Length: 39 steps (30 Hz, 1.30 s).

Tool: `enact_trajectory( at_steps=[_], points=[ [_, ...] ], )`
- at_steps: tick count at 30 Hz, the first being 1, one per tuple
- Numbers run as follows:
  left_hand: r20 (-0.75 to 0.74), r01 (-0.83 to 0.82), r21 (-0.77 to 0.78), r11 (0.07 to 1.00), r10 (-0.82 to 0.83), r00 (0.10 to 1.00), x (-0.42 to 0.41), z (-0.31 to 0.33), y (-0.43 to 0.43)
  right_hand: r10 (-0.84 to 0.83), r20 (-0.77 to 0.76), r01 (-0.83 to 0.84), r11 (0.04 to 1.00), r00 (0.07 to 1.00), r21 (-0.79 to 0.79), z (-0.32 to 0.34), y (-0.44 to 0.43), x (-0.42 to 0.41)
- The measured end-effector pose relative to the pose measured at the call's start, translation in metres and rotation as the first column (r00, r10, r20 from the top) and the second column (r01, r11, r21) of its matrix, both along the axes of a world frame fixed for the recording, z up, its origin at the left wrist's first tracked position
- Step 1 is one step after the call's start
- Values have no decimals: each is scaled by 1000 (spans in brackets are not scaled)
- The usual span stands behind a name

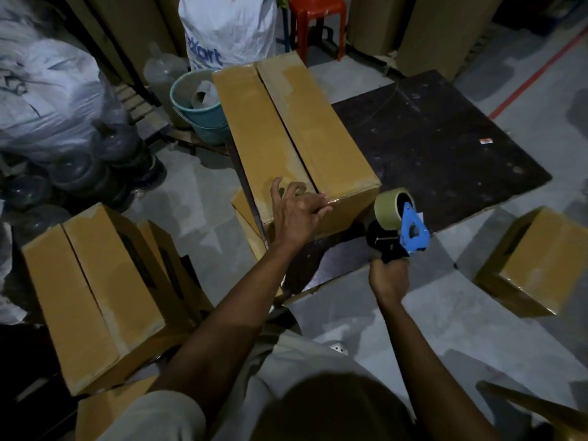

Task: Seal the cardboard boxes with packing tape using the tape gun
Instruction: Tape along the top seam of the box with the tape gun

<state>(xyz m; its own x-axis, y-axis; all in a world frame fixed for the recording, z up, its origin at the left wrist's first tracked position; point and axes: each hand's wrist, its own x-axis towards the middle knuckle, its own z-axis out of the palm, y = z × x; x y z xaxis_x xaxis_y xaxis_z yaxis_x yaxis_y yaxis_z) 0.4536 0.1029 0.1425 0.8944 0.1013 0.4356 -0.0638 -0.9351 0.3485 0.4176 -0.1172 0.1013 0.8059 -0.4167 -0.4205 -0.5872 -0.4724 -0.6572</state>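
Observation:
A long cardboard box (286, 128) lies on a dark board, its top flaps meeting along a centre seam with clear tape on it. My left hand (297, 208) rests on the box's near top edge, fingers spread and pressing down over the seam's end. My right hand (389, 275) grips the black handle of a blue tape gun (410, 230), which carries a tan tape roll (391, 205). The gun is held just off the box's near right corner, apart from the cardboard.
The dark board (439, 148) lies on the grey floor. Another closed box (95, 297) stands at the left, and one more box (534, 262) at the right. A teal bucket (197, 103), white sacks (229, 27), a red stool (318, 14) and bagged clear containers (79, 173) crowd the back and left.

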Motion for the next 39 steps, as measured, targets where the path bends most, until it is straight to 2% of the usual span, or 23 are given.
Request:
enact_trajectory(
  at_steps=[5,8,10,11,12,13,14,15,16,17,18,19,21,23,25,29,31,34,39],
  points=[
    [29,67,85,994,-70,997,-5,-13,1,-79,-88,79,997,993,2,-19,17,44],
    [61,42,-32,999,-40,997,-5,-8,-5,18,-126,-4,995,992,104,-40,11,59],
    [69,11,-109,994,-4,998,-4,-5,-8,5,-174,10,996,985,87,-38,12,60],
    [76,9,-123,992,1,997,-4,-4,-8,-33,-129,34,999,991,3,-29,16,57],
    [82,16,-140,990,-5,997,-4,-4,-7,-30,38,34,995,999,-95,-18,23,52],
    [75,33,-162,986,-21,997,-3,-4,-5,52,295,1,985,954,-175,-1,32,47],
    [56,48,-171,984,-39,998,-3,-3,-2,188,532,-72,970,825,-231,17,41,43],
    [32,51,-153,987,-46,998,-3,-2,2,333,671,-185,941,662,-284,31,52,43],
    [-6,42,-108,993,-42,999,-3,-1,5,468,724,-310,882,506,-354,42,64,47],
    [-64,28,-47,999,-31,997,-4,1,8,575,709,-423,808,409,-411,46,77,53],
    [-148,25,28,999,-21,989,-5,4,9,661,647,-529,729,380,-435,50,90,56],
    [-246,42,115,993,-13,969,-7,5,10,735,557,-611,656,386,-442,50,101,58],
    [-388,84,269,960,28,921,-11,2,10,825,405,-665,561,395,-493,48,113,59],
    [-419,91,343,935,65,906,-15,-1,10,865,282,-681,500,414,-535,44,118,59],
    [-403,83,347,934,69,912,-17,-2,8,891,161,-714,439,424,-546,51,122,68],
    [-342,89,321,943,27,939,-16,3,5,906,-33,-805,357,421,-474,67,146,111],
    [-347,90,304,948,22,938,-13,8,7,916,-70,-828,323,396,-459,73,156,128],
    [-411,125,318,940,18,912,-12,12,7,918,-59,-831,326,392,-450,73,143,117],
    [-470,119,395,911,89,878,-13,3,7,912,37,-742,356,409,-567,66,100,60]
  ],
)
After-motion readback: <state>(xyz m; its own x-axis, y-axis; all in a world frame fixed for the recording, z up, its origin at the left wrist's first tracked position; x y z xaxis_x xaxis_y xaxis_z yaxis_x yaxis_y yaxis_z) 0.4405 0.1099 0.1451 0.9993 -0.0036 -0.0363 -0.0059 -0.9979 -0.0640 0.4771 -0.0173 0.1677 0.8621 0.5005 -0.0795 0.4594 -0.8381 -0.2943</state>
